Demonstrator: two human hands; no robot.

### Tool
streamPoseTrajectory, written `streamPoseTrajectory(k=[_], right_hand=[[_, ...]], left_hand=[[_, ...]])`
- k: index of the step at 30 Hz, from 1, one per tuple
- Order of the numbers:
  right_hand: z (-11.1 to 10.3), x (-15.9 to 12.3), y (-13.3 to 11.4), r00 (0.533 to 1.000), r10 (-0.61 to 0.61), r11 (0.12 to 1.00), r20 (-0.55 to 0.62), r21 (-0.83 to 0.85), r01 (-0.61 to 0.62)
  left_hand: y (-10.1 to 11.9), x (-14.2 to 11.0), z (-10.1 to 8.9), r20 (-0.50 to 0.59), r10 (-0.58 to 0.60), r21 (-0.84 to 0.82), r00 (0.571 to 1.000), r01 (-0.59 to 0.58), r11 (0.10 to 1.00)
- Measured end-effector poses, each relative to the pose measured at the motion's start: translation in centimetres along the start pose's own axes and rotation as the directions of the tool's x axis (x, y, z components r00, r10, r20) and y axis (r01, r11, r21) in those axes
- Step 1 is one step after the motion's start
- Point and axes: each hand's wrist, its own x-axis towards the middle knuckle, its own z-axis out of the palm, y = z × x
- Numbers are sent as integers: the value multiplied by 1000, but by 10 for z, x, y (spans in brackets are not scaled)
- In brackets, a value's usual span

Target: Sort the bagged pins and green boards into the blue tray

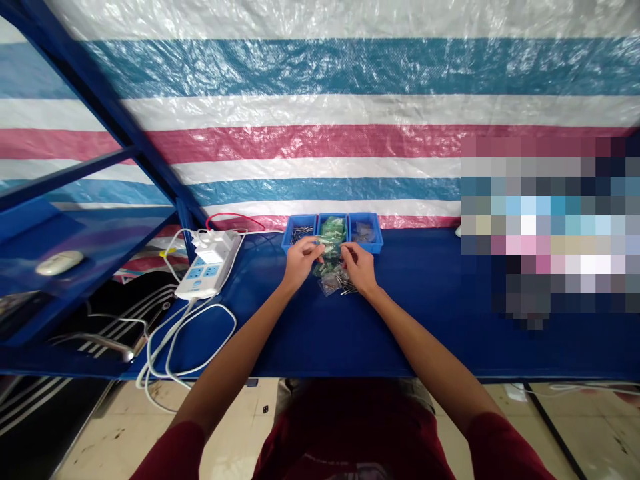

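My left hand (301, 262) and my right hand (359, 268) are close together over the blue table, fingers pinched on opposite sides of a small clear plastic bag (330, 249). Just beyond them stand three blue bins. Thin metal pieces like screws lie in the left bin (287, 243), green-looking packets (333, 229) fill the middle one, and clear packets (364, 232) lie in the right bin (379, 240). Below my hands is a small heap of clear bags (329, 285) and loose metal pieces (347, 287). The bag's contents are too small to tell.
A white power strip (203, 283) with plugged-in adapters (214, 247) stands to the left, its white cable (173, 327) looping over the table edge. A blue metal frame (150, 160) rises at the left. Behind the table (320, 340) hangs a striped plastic sheet (320, 143). The right side is pixelated.
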Motion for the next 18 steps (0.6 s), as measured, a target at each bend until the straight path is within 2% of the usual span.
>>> streamPoseTrajectory(k=[4,7,9,12,15,18], right_hand=[[-2,2,3,997,28,1000,-70,-5,-28],[-3,3,5,997,15,999,-76,-33,-17],[-3,3,6,997,-3,999,-80,-51,-1],[-3,3,5,996,-20,998,-87,-56,15],[-3,4,3,994,-29,997,-104,-70,22],[-3,4,5,993,-36,992,-116,-123,21]], left_hand=[[0,29,4,-110,57,75,992,-49,996],[-4,56,10,-67,113,317,991,-87,944],[-7,69,13,43,62,532,997,-75,843],[-11,77,18,125,30,784,992,-117,610],[-11,75,20,164,118,864,979,-200,461],[-11,70,19,248,150,867,957,-288,407]])
